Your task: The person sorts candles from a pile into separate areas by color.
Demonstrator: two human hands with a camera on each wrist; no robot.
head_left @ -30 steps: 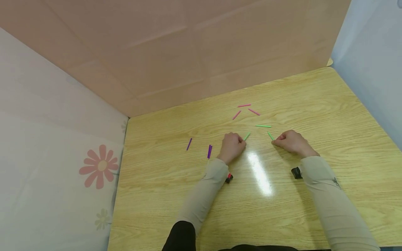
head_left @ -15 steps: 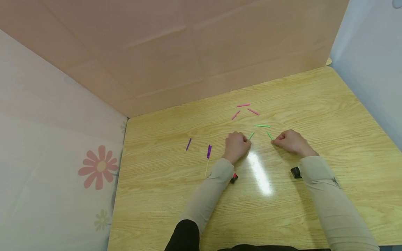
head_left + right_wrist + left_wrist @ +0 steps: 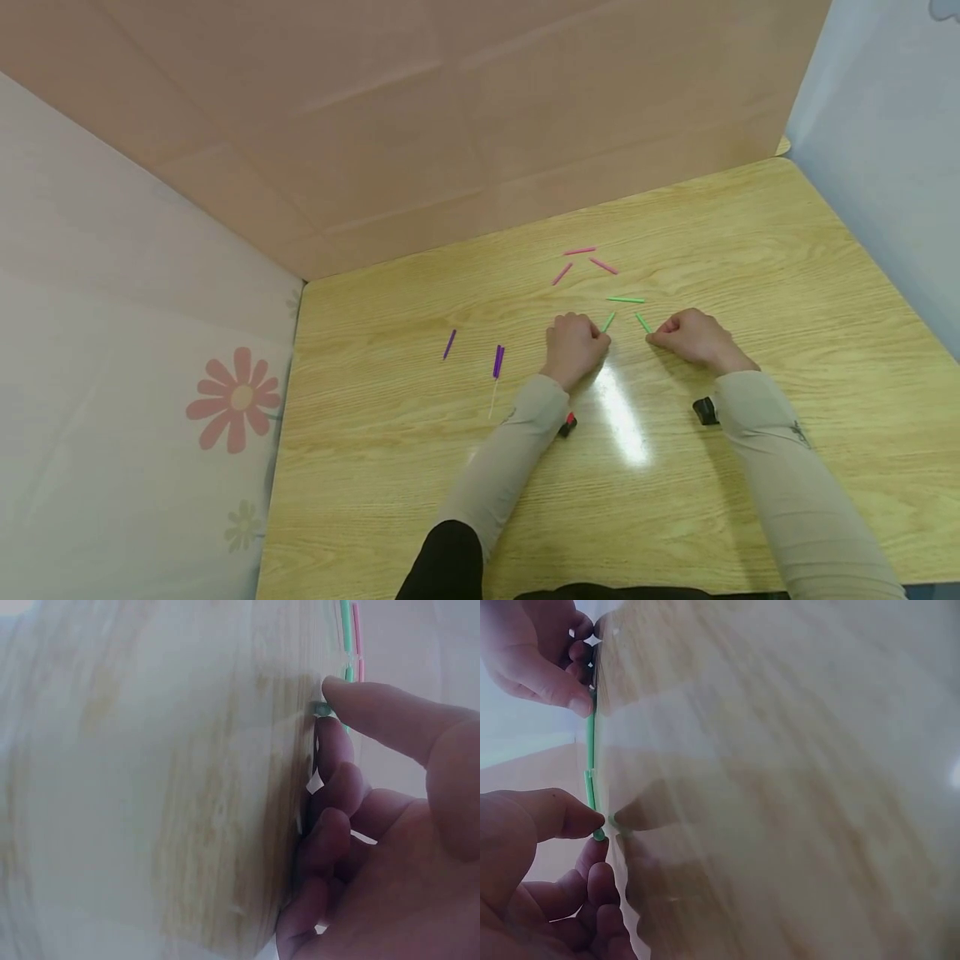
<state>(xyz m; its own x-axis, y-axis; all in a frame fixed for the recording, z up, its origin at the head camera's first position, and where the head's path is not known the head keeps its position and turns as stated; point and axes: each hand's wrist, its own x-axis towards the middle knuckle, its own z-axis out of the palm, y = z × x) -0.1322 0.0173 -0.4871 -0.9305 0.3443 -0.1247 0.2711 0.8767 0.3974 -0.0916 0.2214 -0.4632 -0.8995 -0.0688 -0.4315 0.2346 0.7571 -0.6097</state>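
Note:
In the head view my left hand (image 3: 576,348) pinches the near end of a thin green stick (image 3: 609,322) between thumb and forefinger. To its right my right hand (image 3: 697,337) pinches the lower end of another green stick (image 3: 642,322). These two sticks slant at the tabletop, their upper ends leaning away from each other. Just beyond them lies a third green stick (image 3: 626,300), nearly crosswise. The left wrist view shows thumb (image 3: 577,814) and finger at the stick's rounded end. From the right wrist a green tip (image 3: 322,709) shows between thumb and forefinger.
Three pink sticks (image 3: 580,251) lie farther back in a loose triangle. At left are a lone purple stick (image 3: 450,344) and a purple pair (image 3: 498,362), with a thin pale strip (image 3: 492,398) below. Upright panels (image 3: 480,125) border the wooden table (image 3: 360,467).
My left hand has slid to the right with its green stick, bringing it closer to the one in my right hand. The right hand has stayed almost in place.

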